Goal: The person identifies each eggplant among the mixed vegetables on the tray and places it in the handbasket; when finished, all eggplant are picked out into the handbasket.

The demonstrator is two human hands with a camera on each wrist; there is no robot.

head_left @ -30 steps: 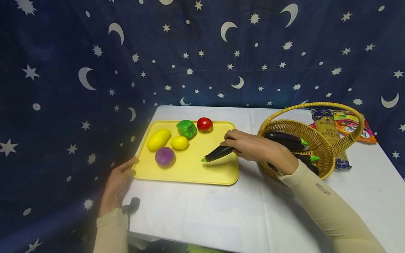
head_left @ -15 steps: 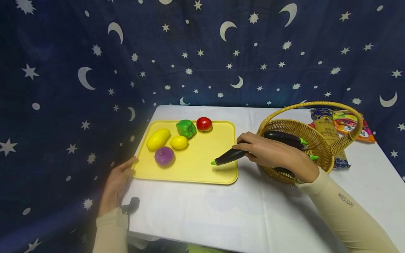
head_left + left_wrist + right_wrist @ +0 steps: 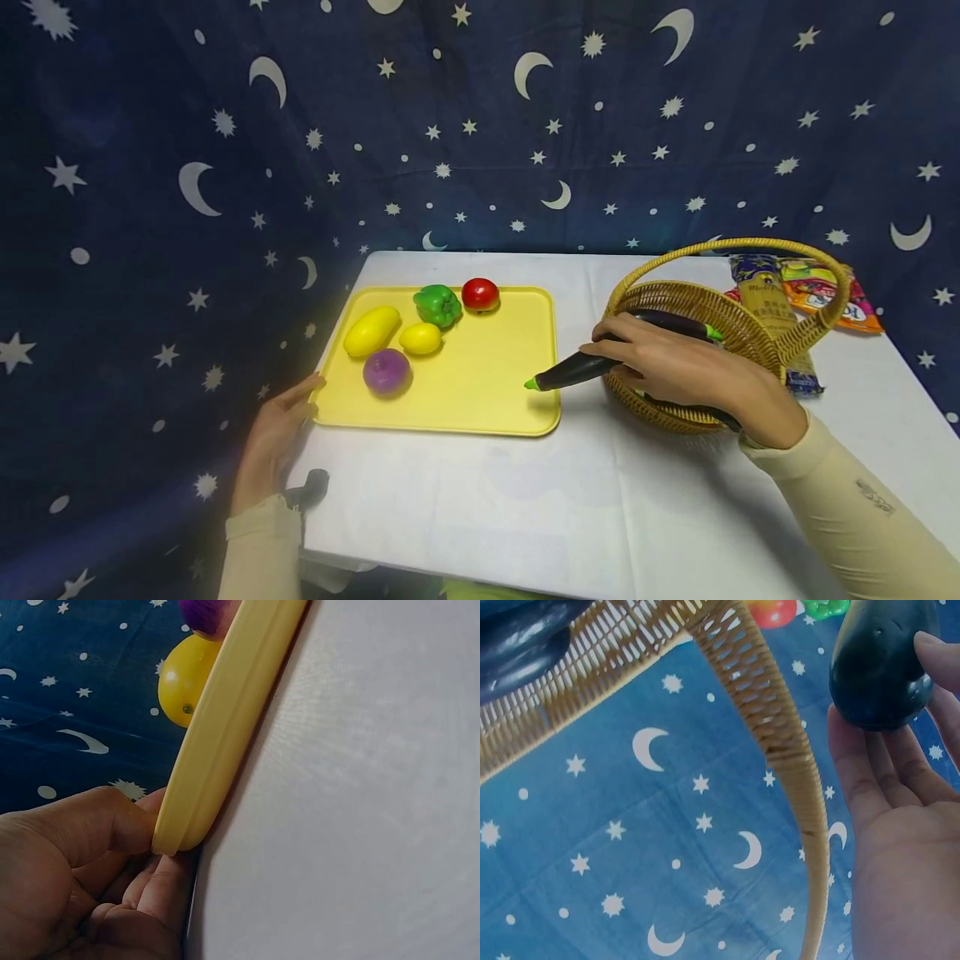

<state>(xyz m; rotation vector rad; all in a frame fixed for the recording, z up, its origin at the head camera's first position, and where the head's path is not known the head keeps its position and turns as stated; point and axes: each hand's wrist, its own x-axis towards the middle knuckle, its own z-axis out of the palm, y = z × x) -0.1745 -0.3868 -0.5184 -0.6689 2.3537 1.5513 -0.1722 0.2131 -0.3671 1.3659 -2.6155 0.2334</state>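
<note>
My right hand (image 3: 667,362) grips a dark eggplant (image 3: 573,371) by its thick end, over the near side of the wicker basket (image 3: 648,410). The green tip points left, over the right edge of the yellow tray (image 3: 487,392). In the right wrist view, thumb and fingers hold the rounded end of this eggplant (image 3: 877,675). Several other eggplants (image 3: 675,322) lie in the basket, partly hidden by my hand. At the tray's near left corner, my left hand (image 3: 273,437) pinches the rim; the left wrist view shows the thumb above the tray (image 3: 217,742) and fingers below.
On the tray sit a yellow mango (image 3: 372,332), a lemon (image 3: 421,339), a purple onion-like ball (image 3: 387,372), a green pepper (image 3: 437,305) and a tomato (image 3: 480,294). The basket's handle (image 3: 750,242) arches high. Packaged noodles (image 3: 768,292) and an orange bag (image 3: 858,308) lie behind it.
My right hand has moved right with the eggplant, from above the tray to over the basket's near side. My left hand has stayed at the tray's corner.
</note>
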